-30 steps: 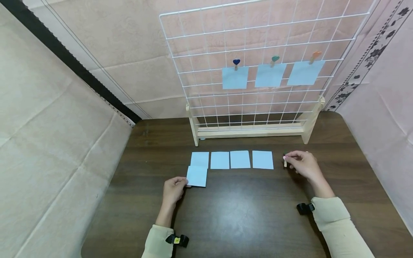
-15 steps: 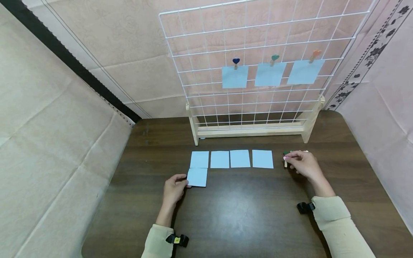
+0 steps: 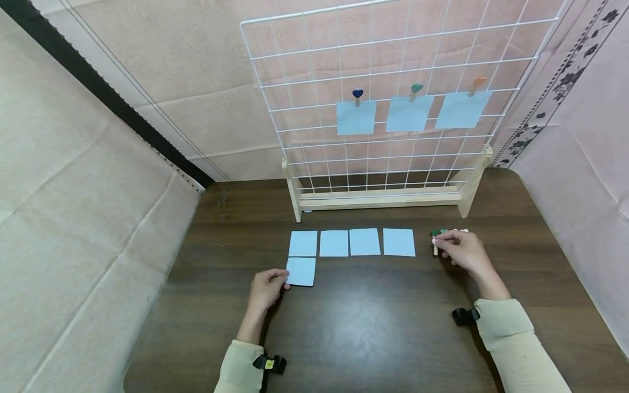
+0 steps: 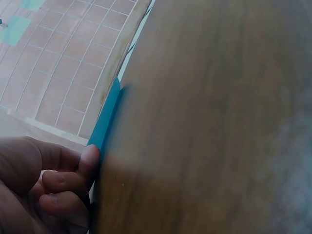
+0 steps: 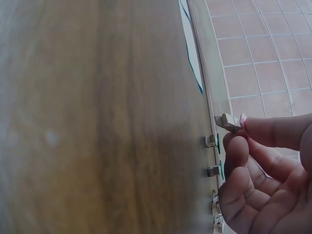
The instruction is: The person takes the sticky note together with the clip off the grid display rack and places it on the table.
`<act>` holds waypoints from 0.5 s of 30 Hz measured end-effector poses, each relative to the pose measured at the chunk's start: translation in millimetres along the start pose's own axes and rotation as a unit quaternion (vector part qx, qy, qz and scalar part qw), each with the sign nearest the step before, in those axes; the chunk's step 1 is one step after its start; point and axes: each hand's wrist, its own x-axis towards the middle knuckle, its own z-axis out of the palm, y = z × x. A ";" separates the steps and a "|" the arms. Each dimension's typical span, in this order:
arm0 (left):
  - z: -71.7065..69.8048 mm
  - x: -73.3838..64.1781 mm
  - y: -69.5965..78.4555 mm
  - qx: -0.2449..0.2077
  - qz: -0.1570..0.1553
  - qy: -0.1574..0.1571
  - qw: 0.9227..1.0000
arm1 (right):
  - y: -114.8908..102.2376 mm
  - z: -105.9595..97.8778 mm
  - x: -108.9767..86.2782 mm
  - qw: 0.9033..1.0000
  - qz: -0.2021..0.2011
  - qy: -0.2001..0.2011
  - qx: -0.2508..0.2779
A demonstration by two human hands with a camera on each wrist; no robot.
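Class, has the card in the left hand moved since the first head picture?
Yes, down the picture: the held card overlapped the leftmost row card then, but no longer.

Table (image 3: 366,322): dark brown, wood-grained | Pale wooden rack stand (image 3: 383,203): upright, toward the table's far edge, soft glare on the wood well in front of it | Four light-blue paper squares (image 3: 365,242): flat, side by side, in front of the stand | Small clips (image 5: 214,171): some green-topped, near the stand's right foot, partly hidden
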 end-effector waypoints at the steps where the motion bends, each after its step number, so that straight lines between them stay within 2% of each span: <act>1: 0.0 -0.1 0.2 0.003 0.000 0.000 1.000 | 0.3 -0.1 0.0 1.000 0.001 0.001 0.000; 10: -2.4 -1.8 1.2 0.029 0.013 -0.012 0.999 | 4.7 -0.4 0.7 1.000 0.006 -0.003 0.000; 15: -3.4 -1.8 0.4 0.025 0.011 -0.017 0.999 | 7.7 -0.2 0.7 1.000 0.010 -0.013 0.000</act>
